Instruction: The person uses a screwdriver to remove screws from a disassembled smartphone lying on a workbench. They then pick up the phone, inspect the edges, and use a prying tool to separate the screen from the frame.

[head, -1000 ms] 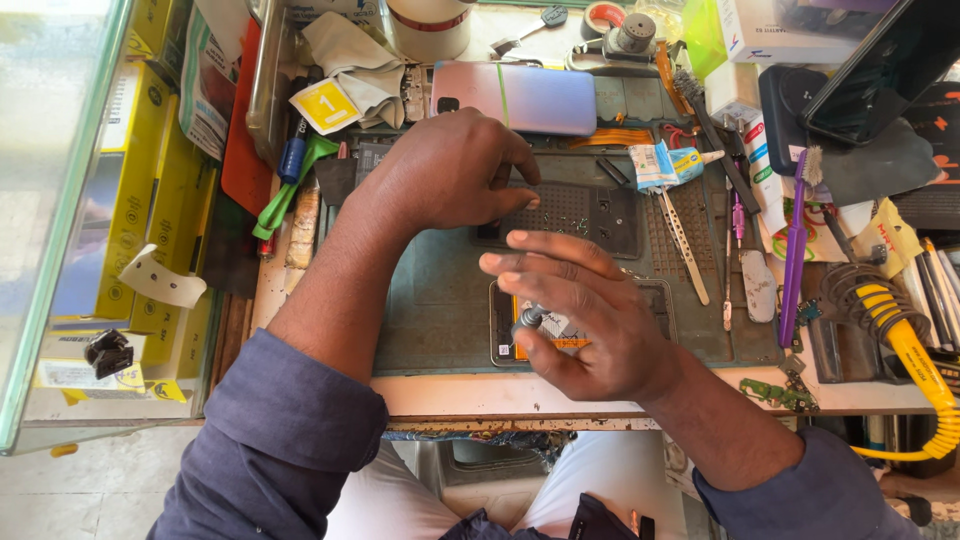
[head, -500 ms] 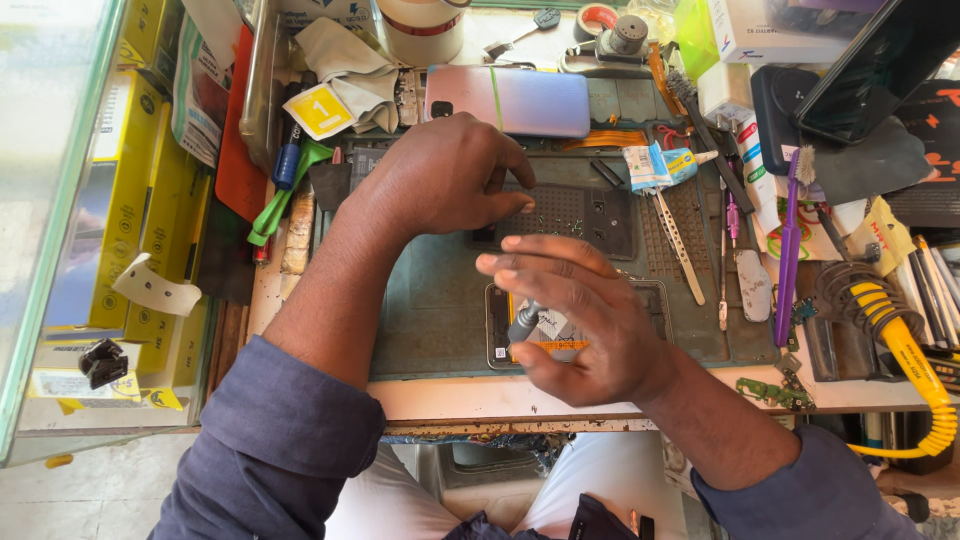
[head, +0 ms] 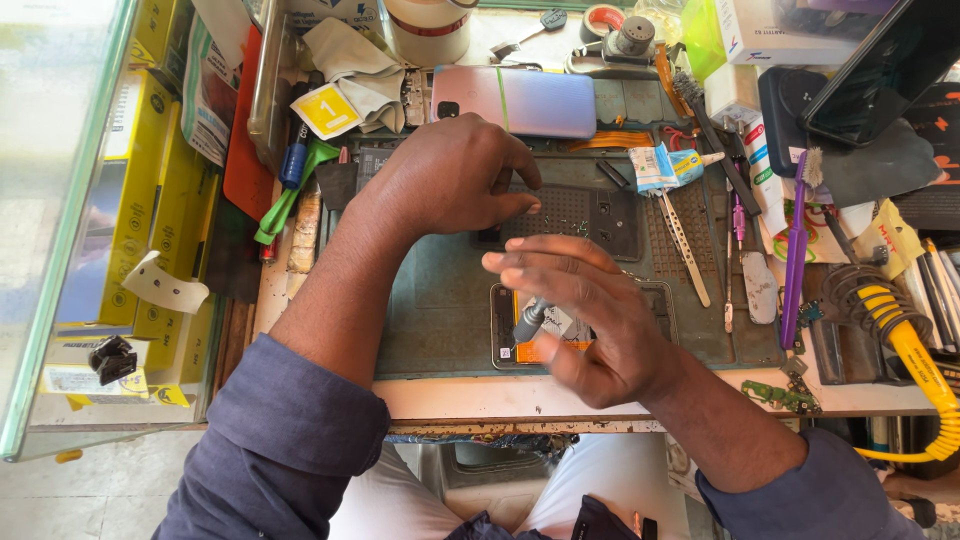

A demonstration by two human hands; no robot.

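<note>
My right hand (head: 590,315) grips a small grey screwdriver (head: 528,320), its tip pointing down onto an opened phone (head: 515,345) that lies on the green work mat (head: 440,310). Most of the phone is hidden under that hand. My left hand (head: 450,180) rests further back on the mat, fingertips curled down at a dark tray (head: 600,215) of tiny screws. Whether those fingers pinch a screw is too small to tell.
A pink-blue phone back cover (head: 515,100) lies behind the left hand. Tweezers (head: 685,235), a purple brush (head: 795,250) and other tools crowd the right side, with a yellow coiled cable (head: 915,350). Yellow boxes (head: 150,190) and a glass case edge stand at the left.
My right hand has shifted a little to the right and turned over the opened phone, showing more of the screwdriver. My left hand stays at the screw tray.
</note>
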